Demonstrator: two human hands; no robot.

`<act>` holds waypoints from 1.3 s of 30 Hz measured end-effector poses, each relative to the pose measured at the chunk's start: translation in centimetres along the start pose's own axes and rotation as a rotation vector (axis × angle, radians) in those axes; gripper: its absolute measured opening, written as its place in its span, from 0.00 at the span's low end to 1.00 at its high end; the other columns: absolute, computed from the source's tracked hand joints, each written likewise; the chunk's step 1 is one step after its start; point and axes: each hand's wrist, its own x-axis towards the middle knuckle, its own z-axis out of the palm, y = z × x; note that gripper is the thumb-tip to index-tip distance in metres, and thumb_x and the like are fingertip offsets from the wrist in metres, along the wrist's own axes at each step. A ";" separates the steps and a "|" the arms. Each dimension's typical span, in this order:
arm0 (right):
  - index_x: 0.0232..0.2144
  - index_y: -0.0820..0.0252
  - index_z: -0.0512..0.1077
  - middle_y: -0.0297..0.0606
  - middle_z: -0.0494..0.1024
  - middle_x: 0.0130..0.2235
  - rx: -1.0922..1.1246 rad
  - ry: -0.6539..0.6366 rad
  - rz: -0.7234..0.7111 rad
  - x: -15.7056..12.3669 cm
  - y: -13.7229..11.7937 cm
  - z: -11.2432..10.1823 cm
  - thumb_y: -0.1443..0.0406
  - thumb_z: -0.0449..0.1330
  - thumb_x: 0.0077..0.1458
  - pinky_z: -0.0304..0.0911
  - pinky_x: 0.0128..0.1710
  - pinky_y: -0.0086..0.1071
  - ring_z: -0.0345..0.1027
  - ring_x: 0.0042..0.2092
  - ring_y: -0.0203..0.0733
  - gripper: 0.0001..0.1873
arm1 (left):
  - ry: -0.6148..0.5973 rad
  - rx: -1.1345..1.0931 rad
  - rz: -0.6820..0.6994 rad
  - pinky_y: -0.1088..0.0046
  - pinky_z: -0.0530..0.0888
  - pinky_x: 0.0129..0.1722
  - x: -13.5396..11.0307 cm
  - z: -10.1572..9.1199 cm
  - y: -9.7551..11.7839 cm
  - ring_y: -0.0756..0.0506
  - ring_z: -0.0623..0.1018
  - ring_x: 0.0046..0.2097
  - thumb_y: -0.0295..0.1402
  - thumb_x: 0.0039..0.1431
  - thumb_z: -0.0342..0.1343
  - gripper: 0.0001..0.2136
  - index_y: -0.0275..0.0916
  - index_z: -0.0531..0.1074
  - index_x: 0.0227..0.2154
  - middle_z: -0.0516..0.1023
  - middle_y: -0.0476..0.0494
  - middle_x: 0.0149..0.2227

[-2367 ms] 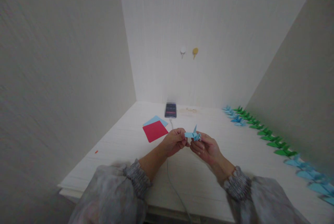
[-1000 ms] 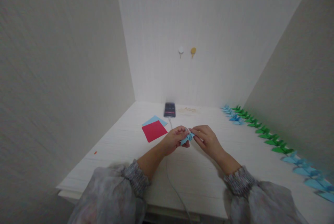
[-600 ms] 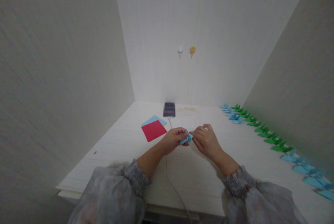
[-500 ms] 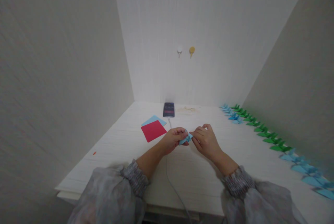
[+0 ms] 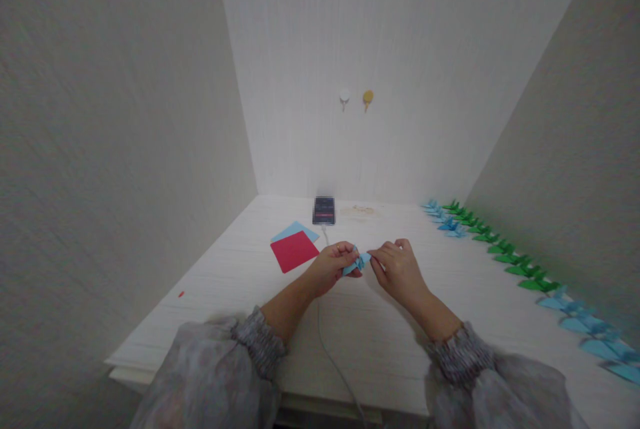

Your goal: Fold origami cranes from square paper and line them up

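Observation:
A small light-blue origami crane (image 5: 361, 261) is held above the middle of the table. My left hand (image 5: 334, 263) grips its left part between thumb and fingers, hiding some of it. From the right, my right hand (image 5: 397, 265) pinches the crane's right tip with thumb and forefinger. To the left of my hands lie a red paper square (image 5: 294, 252) and, partly under it, a light-blue paper sheet (image 5: 296, 227).
A phone (image 5: 324, 210) with a white cable (image 5: 330, 355) rests by the back wall. Rows of green paper cranes (image 5: 520, 265) and blue paper cranes (image 5: 583, 324) line the right side. A tiny red scrap (image 5: 181, 294) lies at left. Two hooks (image 5: 368, 98) are on the wall.
My right hand has shifted slightly to the right, and more of the crane's right tip shows between the hands. My left hand has hardly moved.

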 end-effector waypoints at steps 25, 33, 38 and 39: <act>0.25 0.60 0.69 0.33 0.71 0.22 0.227 -0.015 0.193 -0.3 0.9 0.8 0.66 0.53 0.45 0.49 0.34 0.33 0.63 0.26 0.37 0.06 | 0.030 0.000 -0.012 0.75 0.68 0.29 0.0 -0.3 0.0 0.55 0.67 0.26 0.37 0.40 0.59 0.13 0.33 0.65 0.24 0.66 0.50 0.24; 0.28 0.60 0.64 0.34 0.67 0.26 0.361 0.044 0.060 0.0 -0.5 -0.6 0.65 0.54 0.46 0.50 0.36 0.34 0.60 0.30 0.37 0.05 | 0.031 0.053 0.020 0.76 0.68 0.29 0.1 -0.2 0.1 0.54 0.68 0.27 0.36 0.43 0.57 0.11 0.34 0.65 0.26 0.68 0.49 0.26; 0.21 0.60 0.61 0.33 0.65 0.22 0.300 0.085 0.034 0.0 -0.7 0.2 0.65 0.52 0.49 0.49 0.33 0.33 0.58 0.27 0.36 0.07 | -0.001 0.012 0.030 0.74 0.68 0.32 -0.1 0.2 0.3 0.52 0.71 0.31 0.35 0.43 0.57 0.15 0.36 0.63 0.35 0.69 0.47 0.29; 0.20 0.60 0.61 0.32 0.64 0.22 0.283 0.101 0.032 -0.1 -0.6 0.3 0.66 0.51 0.49 0.49 0.33 0.33 0.58 0.27 0.36 0.07 | 0.013 -0.002 0.030 0.73 0.69 0.33 -0.1 0.2 0.2 0.52 0.71 0.31 0.35 0.43 0.58 0.17 0.37 0.62 0.36 0.69 0.48 0.30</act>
